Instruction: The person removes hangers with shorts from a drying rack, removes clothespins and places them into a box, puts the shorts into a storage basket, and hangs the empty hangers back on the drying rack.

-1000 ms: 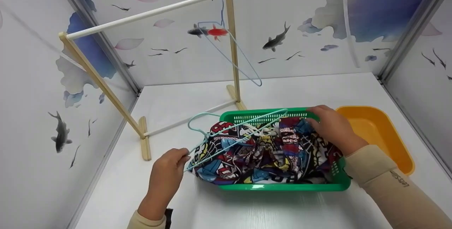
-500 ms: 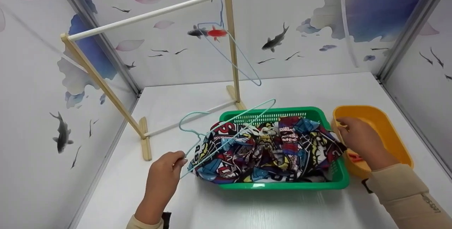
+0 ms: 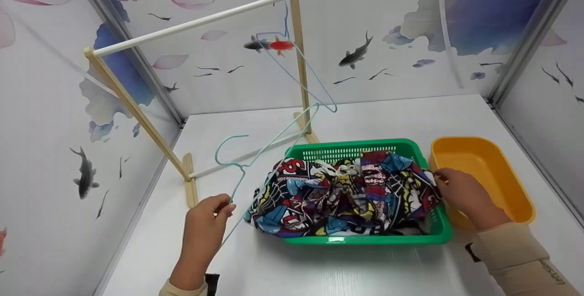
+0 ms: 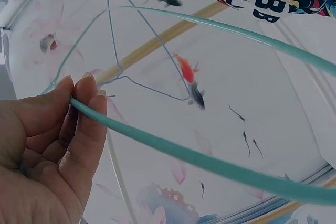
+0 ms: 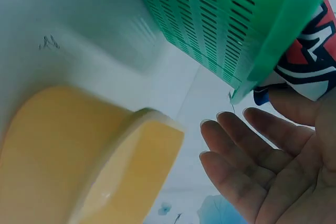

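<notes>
My left hand (image 3: 205,223) pinches a mint-green clothes hanger (image 3: 244,167) by one arm, between thumb and fingertips. In the left wrist view the hanger (image 4: 210,167) runs off to the right from my fingers. It is tilted, its hook towards the left and its far end raised over the left end of the green basket (image 3: 365,241). A crumpled comic-print garment (image 3: 342,195) fills that basket and hangs over its left end. At the basket's right end is my right hand (image 3: 470,195). The right wrist view shows its fingers extended, the thumb against or close beside the garment (image 5: 315,61).
A wooden rack (image 3: 299,63) with a white top rail (image 3: 191,24) stands at the back left. From the rail's right end hangs a blue hanger (image 3: 321,81). To the right of the basket is an orange tub (image 3: 502,173). Printed walls enclose the white table.
My left hand has shifted slightly left, and the hanger's far end has swung up and left. My right hand has moved from the basket's back right corner to the garment's right edge.
</notes>
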A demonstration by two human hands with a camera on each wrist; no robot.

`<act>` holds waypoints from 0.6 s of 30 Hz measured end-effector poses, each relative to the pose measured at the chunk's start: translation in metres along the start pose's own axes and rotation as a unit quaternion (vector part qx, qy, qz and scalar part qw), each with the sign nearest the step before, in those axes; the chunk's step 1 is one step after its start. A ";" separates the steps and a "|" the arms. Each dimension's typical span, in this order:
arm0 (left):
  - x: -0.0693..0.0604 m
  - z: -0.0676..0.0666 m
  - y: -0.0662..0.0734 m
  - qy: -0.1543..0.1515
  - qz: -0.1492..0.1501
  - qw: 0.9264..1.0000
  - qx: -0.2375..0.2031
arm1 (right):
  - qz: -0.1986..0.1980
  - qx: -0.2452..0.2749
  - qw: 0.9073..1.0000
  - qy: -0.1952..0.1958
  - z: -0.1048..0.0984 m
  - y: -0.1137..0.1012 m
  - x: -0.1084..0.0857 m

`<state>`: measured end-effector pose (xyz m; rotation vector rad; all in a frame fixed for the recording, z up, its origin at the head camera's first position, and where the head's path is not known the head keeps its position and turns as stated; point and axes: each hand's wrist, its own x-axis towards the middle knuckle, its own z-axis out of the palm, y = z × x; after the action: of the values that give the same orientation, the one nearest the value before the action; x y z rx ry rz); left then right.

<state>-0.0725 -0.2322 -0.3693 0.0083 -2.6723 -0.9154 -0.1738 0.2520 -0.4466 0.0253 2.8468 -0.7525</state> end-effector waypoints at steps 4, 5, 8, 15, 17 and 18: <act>0.001 -0.002 0.000 0.004 -0.016 1.000 -0.006 | 0.009 0.017 1.000 -0.019 0.001 0.002 0.002; 0.002 -0.003 0.000 0.002 -0.024 1.000 -0.010 | 0.009 0.021 0.999 -0.023 0.001 0.002 0.003; 0.004 -0.003 -0.001 -0.005 -0.052 0.998 -0.031 | 0.006 0.032 0.999 -0.035 0.001 0.005 0.004; 0.015 0.004 -0.003 -0.013 -0.100 0.988 -0.120 | 0.035 0.073 0.994 -0.073 0.000 0.007 0.004; 0.019 0.007 -0.003 -0.009 -0.104 0.985 -0.138 | 0.040 0.079 0.993 -0.080 0.000 0.007 0.004; 0.022 0.008 -0.002 -0.007 -0.104 0.984 -0.145 | 0.041 0.080 0.993 -0.082 0.000 0.006 0.004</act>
<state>-0.0957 -0.2316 -0.3703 0.2188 -2.5589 -1.3669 -0.1776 0.2572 -0.4510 0.0975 2.6075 -0.9182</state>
